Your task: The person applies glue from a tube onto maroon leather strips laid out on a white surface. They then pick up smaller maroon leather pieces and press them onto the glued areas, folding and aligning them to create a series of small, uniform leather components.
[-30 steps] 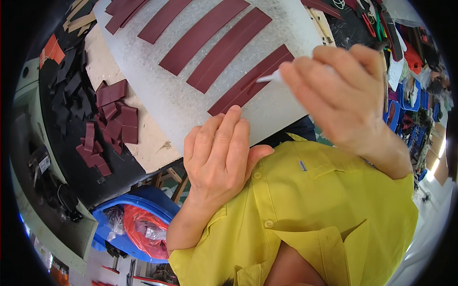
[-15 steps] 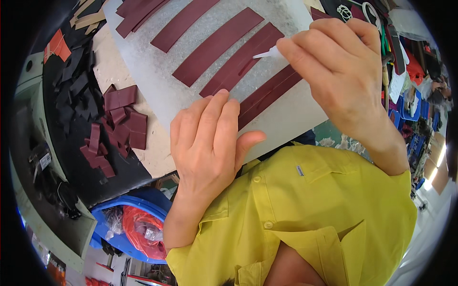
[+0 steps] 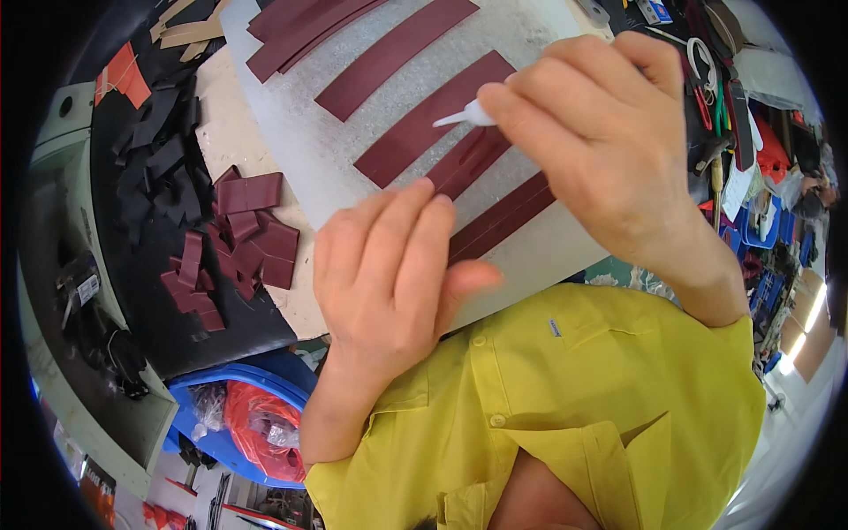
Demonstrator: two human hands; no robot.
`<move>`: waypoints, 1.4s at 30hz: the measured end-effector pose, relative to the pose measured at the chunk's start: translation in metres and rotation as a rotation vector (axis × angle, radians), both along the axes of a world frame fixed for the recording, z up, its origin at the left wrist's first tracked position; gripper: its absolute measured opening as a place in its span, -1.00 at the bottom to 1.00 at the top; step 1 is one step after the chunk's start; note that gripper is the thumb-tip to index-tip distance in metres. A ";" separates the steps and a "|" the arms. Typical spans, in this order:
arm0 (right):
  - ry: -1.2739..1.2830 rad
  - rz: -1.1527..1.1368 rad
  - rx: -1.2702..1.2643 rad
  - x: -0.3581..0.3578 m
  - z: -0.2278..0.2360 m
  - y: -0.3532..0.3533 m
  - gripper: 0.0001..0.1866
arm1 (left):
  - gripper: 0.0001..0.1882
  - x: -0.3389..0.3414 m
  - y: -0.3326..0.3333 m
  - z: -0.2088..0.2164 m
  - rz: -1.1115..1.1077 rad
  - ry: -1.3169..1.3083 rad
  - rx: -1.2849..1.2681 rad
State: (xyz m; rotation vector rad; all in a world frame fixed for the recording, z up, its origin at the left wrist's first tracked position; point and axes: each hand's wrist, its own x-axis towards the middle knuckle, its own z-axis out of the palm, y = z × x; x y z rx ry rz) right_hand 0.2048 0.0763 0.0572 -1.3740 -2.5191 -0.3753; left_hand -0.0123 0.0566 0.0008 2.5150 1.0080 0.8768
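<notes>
Nearest me, a blue bin (image 3: 212,452) with a red bag (image 3: 250,422) in it stands just below the near edge of the table (image 3: 246,334), toward its left corner. My left hand (image 3: 384,274) reaches over that edge, fingers together and nearly straight, thumb spread away, holding nothing. Its fingertips rest by the lower end of the second strip (image 3: 464,168), seemingly touching it. The first strip (image 3: 499,225), dark red with a line along it, lies closest to the near edge, on a pale sheet (image 3: 530,267). Shiny wet streaks mark the second strip; if my fingertips slide up it, I could smear them or drag the strip crooked.

My right hand (image 3: 609,141) is curled snugly round a small white bottle (image 3: 480,113), its thin nozzle over the third strip (image 3: 424,132). I can't tell whether the tip touches. Too hard a squeeze could drop a blob past that strip's edge onto the sheet, and lowering my wrist could wet my skin on the second strip.

Farther off lie the fourth strip (image 3: 397,57) and, toward the table's far edge, a stack of strips (image 3: 305,34). Folded red pieces (image 3: 252,225) sit left of the sheet, with black pieces (image 3: 168,172) beyond them along the left edge. Tan strips (image 3: 196,34) lie near the far left corner.
</notes>
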 end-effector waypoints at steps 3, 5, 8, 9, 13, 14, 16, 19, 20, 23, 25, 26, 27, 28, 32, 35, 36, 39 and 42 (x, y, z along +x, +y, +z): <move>-0.022 0.045 -0.019 0.000 -0.006 0.002 -0.67 | -0.45 0.001 0.010 -0.001 0.064 0.095 -0.013; -0.083 0.001 -0.003 0.008 -0.005 0.005 -0.66 | -0.43 0.001 0.011 -0.004 0.078 0.117 -0.022; -0.065 0.010 -0.023 0.006 0.001 0.008 -0.67 | -0.42 0.002 0.012 -0.006 0.074 0.128 -0.001; -0.041 0.025 -0.037 0.003 0.003 0.010 -0.67 | -0.42 0.002 0.013 -0.005 0.075 0.130 -0.006; -0.011 0.029 -0.020 0.000 -0.005 0.015 -0.69 | -0.43 0.002 0.016 -0.004 0.067 0.121 -0.007; -0.051 0.008 -0.021 0.004 -0.002 0.017 -0.69 | -0.44 0.001 0.016 -0.003 0.062 0.110 -0.026; -0.091 -0.023 0.004 0.014 -0.003 0.024 -0.69 | -0.46 0.000 0.020 0.000 0.049 0.081 -0.058; -0.048 0.017 0.066 0.014 -0.001 0.039 -0.73 | -0.49 -0.003 0.027 0.001 0.071 0.006 -0.049; 0.028 0.051 0.108 0.013 -0.008 0.044 -0.78 | -0.51 -0.003 0.033 0.002 0.069 -0.007 -0.031; 0.130 0.146 0.202 0.010 -0.035 0.061 -0.86 | -0.51 0.003 0.050 0.000 0.108 0.049 0.014; 0.085 0.167 0.219 0.008 -0.034 0.066 -0.86 | -0.50 0.003 0.053 -0.002 0.119 0.096 -0.006; 0.097 0.164 0.222 0.006 -0.030 0.067 -0.87 | -0.49 0.002 0.054 -0.004 0.121 0.110 -0.007; 0.111 0.162 0.226 0.004 -0.027 0.068 -0.87 | -0.49 0.002 0.054 -0.006 0.123 0.124 -0.008; 0.064 0.150 0.248 0.010 -0.025 0.070 -0.87 | -0.49 0.002 0.054 -0.006 0.127 0.119 -0.004; 0.173 0.137 0.186 0.001 -0.032 0.071 -0.84 | -0.49 0.003 0.053 -0.007 0.134 0.112 0.006; 0.096 0.102 0.013 -0.001 -0.019 0.069 -0.84 | -0.49 0.003 0.054 -0.007 0.141 0.110 0.004; 0.078 0.083 0.002 0.004 -0.018 0.069 -0.84 | -0.49 0.003 0.053 -0.007 0.145 0.109 0.002; 0.173 0.014 0.037 0.031 -0.027 0.076 -0.82 | -0.50 0.002 0.054 -0.006 0.130 0.111 0.012; 0.452 -0.097 -0.043 0.048 -0.027 0.080 -0.79 | -0.50 0.001 0.052 -0.007 0.173 -0.012 -0.063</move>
